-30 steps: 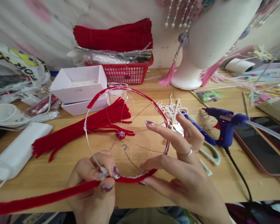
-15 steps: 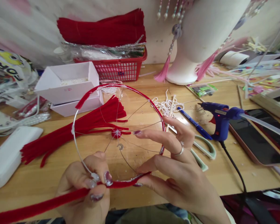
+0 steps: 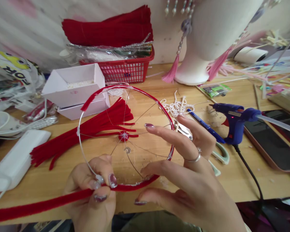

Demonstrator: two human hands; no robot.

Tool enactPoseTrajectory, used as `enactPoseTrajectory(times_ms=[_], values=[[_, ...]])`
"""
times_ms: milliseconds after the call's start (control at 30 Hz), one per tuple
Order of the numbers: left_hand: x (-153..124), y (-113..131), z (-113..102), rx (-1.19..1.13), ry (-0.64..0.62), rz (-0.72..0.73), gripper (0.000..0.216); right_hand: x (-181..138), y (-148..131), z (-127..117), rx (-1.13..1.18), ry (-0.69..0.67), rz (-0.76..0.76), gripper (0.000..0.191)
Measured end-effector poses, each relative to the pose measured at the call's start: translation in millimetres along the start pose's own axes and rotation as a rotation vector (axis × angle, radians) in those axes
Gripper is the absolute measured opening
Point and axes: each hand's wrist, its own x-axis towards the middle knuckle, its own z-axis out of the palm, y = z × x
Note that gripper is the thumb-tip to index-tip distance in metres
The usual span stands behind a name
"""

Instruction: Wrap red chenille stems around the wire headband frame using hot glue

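Observation:
A wire hoop (image 3: 130,188) with thin spokes and a red bead (image 3: 124,136) at its centre is held above the wooden table. Red pipe cleaner covers its right and lower rim; the left rim is bare wire. My left hand (image 3: 94,196) pinches the hoop's lower left rim together with a long red pipe cleaner (image 3: 38,204) that trails off to the left. My right hand (image 3: 190,190) has its fingers spread; the forefinger rests on the lower rim and the thumb hangs apart below it.
A bundle of red pipe cleaners (image 3: 87,132) lies under the hoop. White boxes (image 3: 74,87) and a red basket (image 3: 125,71) stand behind it. To the right lie pearls (image 3: 175,108), a pen (image 3: 205,125), scissors (image 3: 219,154), a blue glue gun (image 3: 234,120) and a phone (image 3: 273,141).
My right thumb has come off the hoop's lower rim and dropped below it; the fingers have spread wider. The left hand keeps its pinch.

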Motion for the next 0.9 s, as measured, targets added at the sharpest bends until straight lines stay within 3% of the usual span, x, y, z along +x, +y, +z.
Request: enactPoseTrajectory(times_ms=[200,500,667,800,900], values=[[2,3,5,0.003,-0.034,0.056,0.048,5,-2,1,0.009,-0.011,-0.019,0.034],[8,8,13,0.046,-0.035,0.064,0.054,6,-2,2,0.019,-0.019,0.002,0.022],[6,3,7,-0.005,-0.014,0.031,0.056,6,0,-1,0.09,-0.096,0.025,0.037],[8,3,7,-0.031,-0.026,0.026,0.059,2,4,-9,0.125,-0.184,0.044,0.012],[8,6,10,-0.04,-0.023,0.04,0.057,0,8,-14,0.134,-0.248,0.054,0.011]])
